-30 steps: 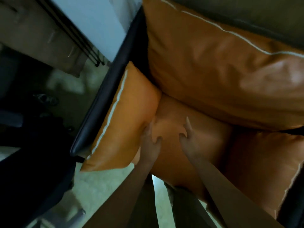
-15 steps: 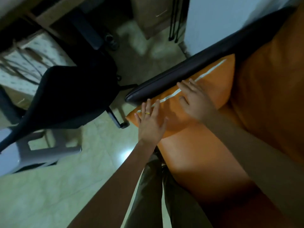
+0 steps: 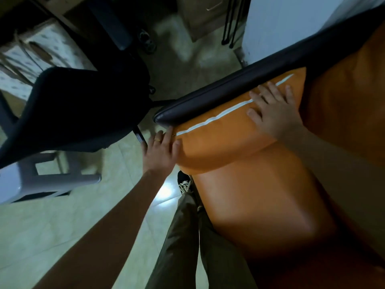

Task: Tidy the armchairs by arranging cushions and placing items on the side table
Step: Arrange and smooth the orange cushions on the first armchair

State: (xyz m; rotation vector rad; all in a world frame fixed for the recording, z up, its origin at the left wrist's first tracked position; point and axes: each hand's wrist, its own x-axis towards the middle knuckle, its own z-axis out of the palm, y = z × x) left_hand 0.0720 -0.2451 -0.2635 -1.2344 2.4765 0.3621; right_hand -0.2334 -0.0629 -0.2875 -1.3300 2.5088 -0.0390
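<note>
An orange cushion (image 3: pixel 218 142) with a white stripe lies along the dark armrest (image 3: pixel 239 90) of the orange armchair. My left hand (image 3: pixel 160 151) presses its near end with straight fingers; a ring shows on one finger. My right hand (image 3: pixel 273 111) lies flat on the cushion's far end, fingers spread over the white stripe. The orange seat (image 3: pixel 260 205) stretches below the cushion, and the orange backrest (image 3: pixel 343 97) rises at the right.
A dark office chair (image 3: pixel 68 109) stands left of the armrest, with a pale plastic stool (image 3: pixel 41 180) under it. Tiled floor (image 3: pixel 62 226) spreads at the lower left. My legs and a shoe (image 3: pixel 184 184) are beside the seat's front. A white wall (image 3: pixel 291 21) and cabinet are beyond.
Both hands have slid apart along the side cushion: the left to its near end, the right toward the far end. A second ago they were pressing the seat middle.
</note>
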